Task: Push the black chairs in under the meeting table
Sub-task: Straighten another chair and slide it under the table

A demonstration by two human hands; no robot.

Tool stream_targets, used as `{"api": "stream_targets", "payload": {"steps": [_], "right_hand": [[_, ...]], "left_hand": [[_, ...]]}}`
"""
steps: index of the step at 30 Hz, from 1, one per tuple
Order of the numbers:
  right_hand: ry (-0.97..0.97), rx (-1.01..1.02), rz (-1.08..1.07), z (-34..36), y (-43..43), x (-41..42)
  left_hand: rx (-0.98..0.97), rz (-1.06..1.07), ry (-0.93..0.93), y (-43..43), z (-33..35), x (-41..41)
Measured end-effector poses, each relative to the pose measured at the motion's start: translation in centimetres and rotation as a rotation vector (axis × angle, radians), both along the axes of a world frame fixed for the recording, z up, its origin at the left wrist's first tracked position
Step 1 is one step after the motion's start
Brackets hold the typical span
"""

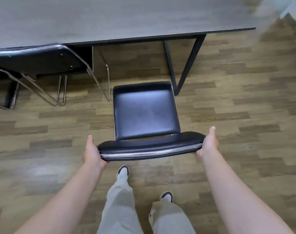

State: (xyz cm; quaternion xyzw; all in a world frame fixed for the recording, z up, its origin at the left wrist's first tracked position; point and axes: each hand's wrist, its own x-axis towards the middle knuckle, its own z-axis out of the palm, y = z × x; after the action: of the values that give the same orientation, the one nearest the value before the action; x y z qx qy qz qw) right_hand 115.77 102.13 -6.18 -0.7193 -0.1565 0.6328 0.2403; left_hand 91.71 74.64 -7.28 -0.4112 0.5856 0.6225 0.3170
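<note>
A black padded chair (145, 110) with a chrome frame stands on the floor in front of me, its seat facing the grey meeting table (120, 19). The seat's front edge is still short of the table's edge. My left hand (92, 152) grips the left end of the chair's backrest and my right hand (208, 143) grips the right end. A second black chair (37, 60) sits at the left, tucked partly under the table.
A black angled table leg (186, 65) stands just right of the chair's seat. The second chair's chrome legs (100, 78) reach close to the seat's left side. The floor is wood-pattern planks, and my feet (122, 170) are behind the chair.
</note>
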Motion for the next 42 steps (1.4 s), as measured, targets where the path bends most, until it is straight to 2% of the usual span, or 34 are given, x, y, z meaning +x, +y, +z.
{"api": "stream_targets", "payload": {"steps": [4,12,18,23,28,42], "right_hand": [[-0.052,0.003,-0.031,-0.7,0.4,-0.3],[-0.063,0.02,-0.007,-0.3,2.4,-2.9],[-0.079,0.025,0.013,-0.4,4.7,-6.4],[-0.061,0.037,0.003,-0.4,7.0,-11.6],[-0.042,0.068,0.003,0.2,11.8,-17.5],[-0.044,0.129,-0.01,-0.1,24.2,-35.1]], "left_hand": [[-0.052,0.106,0.061,0.0,-0.4,0.2],[-0.154,0.145,0.089,2.6,0.5,-0.8],[-0.122,0.15,0.088,5.1,0.9,-4.6],[-0.079,0.178,0.132,8.1,1.7,-9.9],[-0.035,0.183,0.138,11.6,-0.8,-16.5],[-0.088,0.182,0.192,25.2,0.5,-33.8]]}}
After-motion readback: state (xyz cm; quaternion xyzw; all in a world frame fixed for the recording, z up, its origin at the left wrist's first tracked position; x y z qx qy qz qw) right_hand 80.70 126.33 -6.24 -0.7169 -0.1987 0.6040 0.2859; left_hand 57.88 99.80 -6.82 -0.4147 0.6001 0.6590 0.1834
